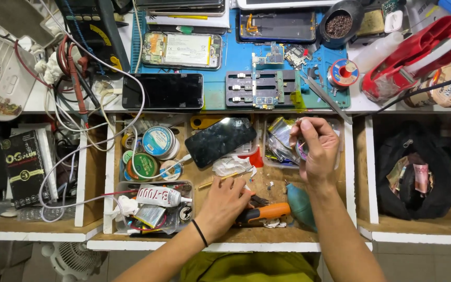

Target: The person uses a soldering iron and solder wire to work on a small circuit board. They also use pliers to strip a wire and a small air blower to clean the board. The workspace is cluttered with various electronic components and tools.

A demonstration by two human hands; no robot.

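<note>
In the open wooden drawer (184, 156), the left hand (224, 203) rests fingers curled beside the orange-handled tool (267, 212); beyond the tool, the right hand (317, 149) pinches a small packet (302, 149) over the clear parts tray (280, 143), seemingly sorting.

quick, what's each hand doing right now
Left hand: palm down in the open drawer, fingers resting on the orange-handled tool; a firm grip cannot be told.
Right hand: closed, pinching a small item over the clear tray.

Both hands down in the open drawer (225, 156)

L hand (225, 201) flat, palm down, near drawer front; R hand (317, 149) raised toward drawer's back-right, fingers pinched together, wrist bent.
</note>
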